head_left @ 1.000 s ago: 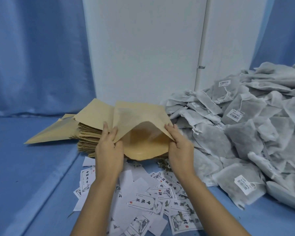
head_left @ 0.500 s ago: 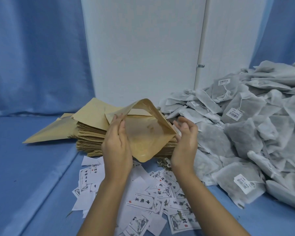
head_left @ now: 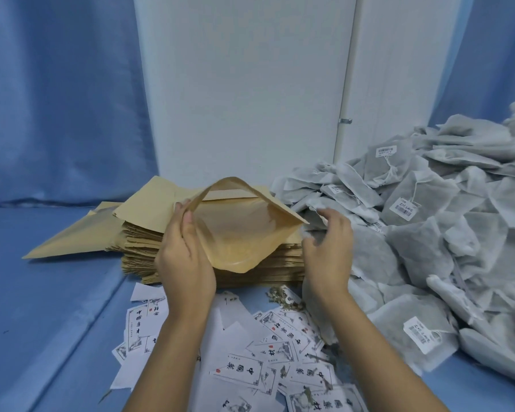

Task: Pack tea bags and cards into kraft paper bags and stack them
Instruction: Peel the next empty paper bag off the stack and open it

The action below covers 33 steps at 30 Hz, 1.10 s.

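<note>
Left hand (head_left: 185, 257) pinches the kraft bag (head_left: 241, 230) open, right hand (head_left: 329, 251) grips a tea bag (head_left: 311, 220); the floppy mouth could collapse.

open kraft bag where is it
Head view, centre: the left hand holds the open kraft bag in front of the bag stack, beside the tea bags.

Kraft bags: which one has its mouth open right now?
The kraft bag gripped by the left hand, held up in front of the stack: its mouth is spread wide, while the stacked ones lie flat.
</note>
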Each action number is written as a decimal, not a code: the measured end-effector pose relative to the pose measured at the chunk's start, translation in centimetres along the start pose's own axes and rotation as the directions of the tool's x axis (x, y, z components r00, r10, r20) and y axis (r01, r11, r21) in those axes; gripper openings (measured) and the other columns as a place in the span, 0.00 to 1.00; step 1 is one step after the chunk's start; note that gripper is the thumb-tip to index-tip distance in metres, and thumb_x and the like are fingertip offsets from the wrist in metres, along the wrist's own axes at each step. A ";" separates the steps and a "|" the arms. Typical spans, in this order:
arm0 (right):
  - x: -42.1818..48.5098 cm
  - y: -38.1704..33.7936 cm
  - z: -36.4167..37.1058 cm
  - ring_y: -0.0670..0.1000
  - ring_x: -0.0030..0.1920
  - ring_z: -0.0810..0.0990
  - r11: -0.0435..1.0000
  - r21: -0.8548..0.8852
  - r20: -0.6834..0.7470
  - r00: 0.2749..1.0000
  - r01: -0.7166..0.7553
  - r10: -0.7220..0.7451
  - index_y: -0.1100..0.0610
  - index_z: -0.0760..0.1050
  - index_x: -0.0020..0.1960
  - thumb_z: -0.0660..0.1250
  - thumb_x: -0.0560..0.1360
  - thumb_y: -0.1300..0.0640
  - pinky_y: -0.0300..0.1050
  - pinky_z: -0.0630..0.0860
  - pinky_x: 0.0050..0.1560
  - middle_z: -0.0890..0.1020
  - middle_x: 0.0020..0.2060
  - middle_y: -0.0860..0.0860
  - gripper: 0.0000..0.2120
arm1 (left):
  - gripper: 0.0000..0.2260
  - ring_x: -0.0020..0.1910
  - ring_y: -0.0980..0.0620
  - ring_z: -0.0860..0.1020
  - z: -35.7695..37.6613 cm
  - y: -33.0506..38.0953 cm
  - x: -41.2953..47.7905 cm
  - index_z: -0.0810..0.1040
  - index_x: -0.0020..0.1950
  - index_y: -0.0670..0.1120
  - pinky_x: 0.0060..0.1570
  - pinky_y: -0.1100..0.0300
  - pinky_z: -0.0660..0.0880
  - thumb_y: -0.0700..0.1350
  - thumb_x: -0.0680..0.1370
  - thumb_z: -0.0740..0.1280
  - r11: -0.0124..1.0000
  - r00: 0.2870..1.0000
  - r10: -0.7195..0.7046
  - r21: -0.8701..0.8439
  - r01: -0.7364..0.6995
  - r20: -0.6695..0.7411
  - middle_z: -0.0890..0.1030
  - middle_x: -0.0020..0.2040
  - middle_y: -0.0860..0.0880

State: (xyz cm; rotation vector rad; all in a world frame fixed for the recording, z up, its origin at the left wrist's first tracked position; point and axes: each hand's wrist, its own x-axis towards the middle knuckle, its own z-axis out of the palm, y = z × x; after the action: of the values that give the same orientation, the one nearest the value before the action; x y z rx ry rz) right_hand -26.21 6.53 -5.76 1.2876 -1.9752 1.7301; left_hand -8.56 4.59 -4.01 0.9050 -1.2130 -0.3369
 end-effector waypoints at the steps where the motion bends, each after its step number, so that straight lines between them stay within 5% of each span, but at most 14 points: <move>1: 1.0 -0.1 0.4 0.53 0.69 0.66 0.984 -0.145 0.040 0.994 0.107 -0.102 0.57 0.70 0.67 0.64 0.70 0.69 0.40 0.62 0.65 0.70 0.68 0.54 0.26 | 0.17 0.62 0.43 0.75 0.4 0.1 0.5 0.76 0.63 0.39 0.60 0.52 0.68 0.46 0.83 0.54 1.000 1.000 -0.015 -0.004 0.015 -0.011 0.79 0.60 0.41; 3: 3.6 -0.5 1.2 0.57 0.74 0.58 0.841 -0.442 0.186 0.949 0.312 -0.254 0.54 0.65 0.71 0.65 0.72 0.65 0.51 0.55 0.72 0.62 0.74 0.56 0.29 | 0.17 0.61 0.42 0.75 1.4 0.3 1.6 0.77 0.62 0.38 0.60 0.51 0.68 0.46 0.83 0.54 0.999 0.999 -0.034 -0.011 0.034 -0.023 0.80 0.59 0.41; 5: 6.5 -0.8 2.2 0.58 0.77 0.48 0.662 -0.616 0.353 0.901 0.427 -0.254 0.51 0.58 0.75 0.65 0.74 0.61 0.58 0.46 0.74 0.53 0.77 0.56 0.32 | 0.18 0.60 0.41 0.75 2.5 0.4 2.7 0.76 0.62 0.37 0.60 0.49 0.69 0.47 0.83 0.53 0.999 0.999 -0.030 -0.012 0.030 -0.026 0.80 0.58 0.40; 10: 12.3 -1.2 5.3 0.64 0.76 0.41 0.353 -0.774 0.557 0.830 0.525 -0.012 0.48 0.52 0.76 0.66 0.75 0.51 0.65 0.45 0.73 0.42 0.77 0.56 0.35 | 0.20 0.57 0.36 0.75 5.4 0.0 5.3 0.75 0.58 0.33 0.57 0.47 0.69 0.47 0.83 0.53 0.999 0.999 -0.033 -0.044 0.031 -0.035 0.79 0.55 0.34; 13: 14.1 0.0 6.5 0.67 0.75 0.38 0.257 -0.767 0.620 0.783 0.588 0.057 0.42 0.42 0.77 0.64 0.75 0.42 0.68 0.45 0.72 0.39 0.77 0.55 0.40 | 0.19 0.53 0.44 0.77 6.6 -0.2 6.5 0.77 0.58 0.35 0.52 0.62 0.72 0.47 0.83 0.53 0.997 0.998 -0.030 -0.068 0.026 -0.055 0.81 0.52 0.39; 16: 14.6 1.6 6.9 0.69 0.74 0.41 0.292 -0.701 0.694 0.717 0.651 0.067 0.41 0.56 0.74 0.61 0.78 0.43 0.69 0.51 0.70 0.41 0.77 0.55 0.28 | 0.17 0.43 0.60 0.73 7.5 -0.2 7.2 0.78 0.55 0.38 0.41 0.79 0.65 0.46 0.83 0.53 0.994 0.997 -0.023 -0.113 0.015 -0.070 0.80 0.45 0.48; 22: 12.9 2.7 6.4 0.59 0.64 0.72 0.462 -0.682 0.646 0.763 0.567 0.015 0.55 0.67 0.68 0.61 0.76 0.63 0.57 0.65 0.66 0.69 0.64 0.55 0.20 | 0.16 0.43 0.64 0.72 7.6 -0.5 6.9 0.78 0.56 0.41 0.40 0.81 0.64 0.47 0.83 0.54 0.984 0.992 -0.076 -0.165 0.059 -0.102 0.78 0.45 0.52; 28: 11.0 0.3 3.9 0.60 0.57 0.75 0.806 -0.462 0.447 0.882 0.370 -0.149 0.58 0.69 0.66 0.60 0.75 0.67 0.51 0.72 0.50 0.75 0.60 0.55 0.20 | 0.16 0.45 0.62 0.73 6.4 0.8 6.4 0.79 0.58 0.42 0.41 0.81 0.65 0.48 0.84 0.53 0.976 0.980 -0.122 -0.198 0.089 -0.159 0.80 0.46 0.52; 33: 5.6 -2.1 1.6 0.58 0.60 0.73 0.829 -0.359 0.368 0.881 0.430 -0.297 0.57 0.70 0.68 0.60 0.73 0.68 0.52 0.70 0.53 0.74 0.65 0.55 0.23 | 0.18 0.44 0.53 0.75 4.7 2.3 5.3 0.79 0.54 0.41 0.40 0.76 0.66 0.49 0.83 0.53 0.980 0.981 -0.096 -0.189 0.064 -0.168 0.81 0.46 0.41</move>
State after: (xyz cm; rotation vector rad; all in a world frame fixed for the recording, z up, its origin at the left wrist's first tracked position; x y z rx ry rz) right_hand -27.44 2.73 -1.02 1.6864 -1.9331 0.8912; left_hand -11.43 0.55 1.46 0.8081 -0.9671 -0.4169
